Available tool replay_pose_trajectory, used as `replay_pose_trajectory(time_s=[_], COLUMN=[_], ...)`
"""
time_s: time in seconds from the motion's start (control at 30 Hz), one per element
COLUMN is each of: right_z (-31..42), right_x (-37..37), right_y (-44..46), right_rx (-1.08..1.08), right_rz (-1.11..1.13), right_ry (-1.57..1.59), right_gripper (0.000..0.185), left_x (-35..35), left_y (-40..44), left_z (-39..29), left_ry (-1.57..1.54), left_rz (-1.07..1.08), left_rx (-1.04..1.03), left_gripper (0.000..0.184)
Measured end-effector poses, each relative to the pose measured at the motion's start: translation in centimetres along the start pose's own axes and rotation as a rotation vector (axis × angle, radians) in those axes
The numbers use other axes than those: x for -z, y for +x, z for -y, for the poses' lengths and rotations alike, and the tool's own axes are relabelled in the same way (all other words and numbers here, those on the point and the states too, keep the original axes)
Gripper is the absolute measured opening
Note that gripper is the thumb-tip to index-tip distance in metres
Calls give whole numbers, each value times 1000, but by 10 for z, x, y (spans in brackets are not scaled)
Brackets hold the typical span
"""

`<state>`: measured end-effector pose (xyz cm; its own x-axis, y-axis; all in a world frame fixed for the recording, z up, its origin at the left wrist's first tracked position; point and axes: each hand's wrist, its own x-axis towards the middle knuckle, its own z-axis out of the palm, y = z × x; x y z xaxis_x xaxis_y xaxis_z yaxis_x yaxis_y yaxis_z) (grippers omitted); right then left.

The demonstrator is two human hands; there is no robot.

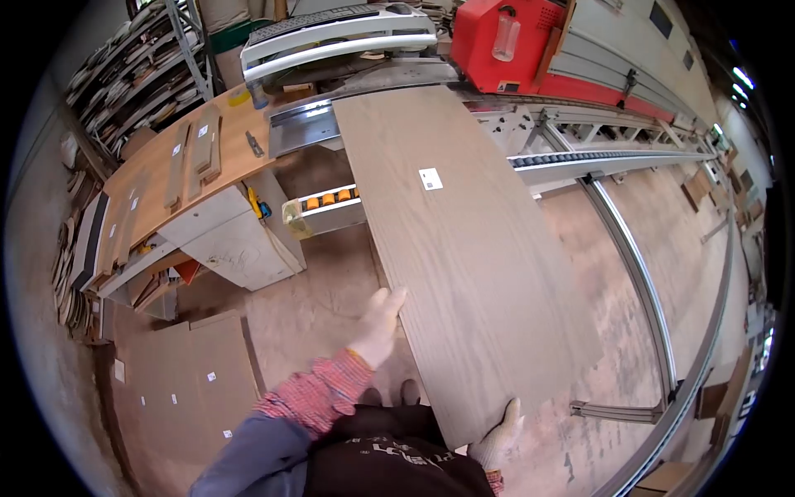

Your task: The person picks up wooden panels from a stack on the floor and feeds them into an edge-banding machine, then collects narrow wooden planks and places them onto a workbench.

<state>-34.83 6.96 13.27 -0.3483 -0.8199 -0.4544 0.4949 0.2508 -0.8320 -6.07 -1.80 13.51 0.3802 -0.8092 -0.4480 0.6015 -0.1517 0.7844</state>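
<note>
A long wood-grain panel [472, 257] with a white label [431, 179] reaches from the machine bed down to the person's body. My left hand [379, 325], in a pale glove, grips the panel's left edge about midway along. At the near end, my right hand [499, 437], also gloved, holds the lower right corner, its thumb on the top face and its other fingers hidden below. The panel's far part rests over the metal bed and beside a roller rail [331, 199] with orange rollers.
A wooden desk [236, 132] at the left carries labelled strips [204, 145] and a knife [254, 145]. More labelled panels [170, 373] lie on the floor at lower left. A red machine [497, 50] stands behind; a metal rail frame [633, 257] curves along the right.
</note>
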Motion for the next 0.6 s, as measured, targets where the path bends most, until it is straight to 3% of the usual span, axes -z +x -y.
replay_pose_trajectory(time_s=[0.03, 0.1, 0.13, 0.17, 0.2, 0.23, 0.3, 0.4, 0.47, 0.5, 0.57, 0.6], right_z=[-2, 16, 21, 17, 13, 10, 17, 20, 20, 20, 22, 21], right_x=[-2, -29, -40, -35, -21, -16, -31, -33, -34, -38, -45, -49], right_y=[3, -6, -10, -1, 12, 20, 10, 7, 12, 14, 19, 17], right_rx=[-40, -27, -21, -16, 35, 86, 89, 92, 94, 98, 106, 101], right_rz=[-74, -72, -66, -70, -24, 22, -27, -75, -86, -130, -219, -264], right_ry=[-131, -107, -88, -87, -73, -60, -65, -99, -127, -116, -97, -91], right_gripper=[57, 55, 53, 53, 51, 48, 46, 43, 44, 46, 50, 52], left_x=[1, 11, 52, 53, 51, 52, 37, 19, 32, 25, 1, -2], left_y=[-5, -6, 52, 65, 82, 110, 156, 231, 326, 333, 339, 341], left_z=[-25, -85, -71, -105, -135, -160, -202, -228, -208, -204, -192, -190], left_ry=[66, 503, 825, 768, 793, 734, 690, 793, 516, 514, 120, 123], left_rz=[89, 47, -26, -145, -248, -257, -378, -467, -171, -165, -138, -141], left_rx=[116, -99, -836, -683, -739, -926, -873, -545, -338, -334, -203, -193], left_gripper=[22, 26, 29, 30, 37, 44, 58, 74, 66, 66, 53, 53])
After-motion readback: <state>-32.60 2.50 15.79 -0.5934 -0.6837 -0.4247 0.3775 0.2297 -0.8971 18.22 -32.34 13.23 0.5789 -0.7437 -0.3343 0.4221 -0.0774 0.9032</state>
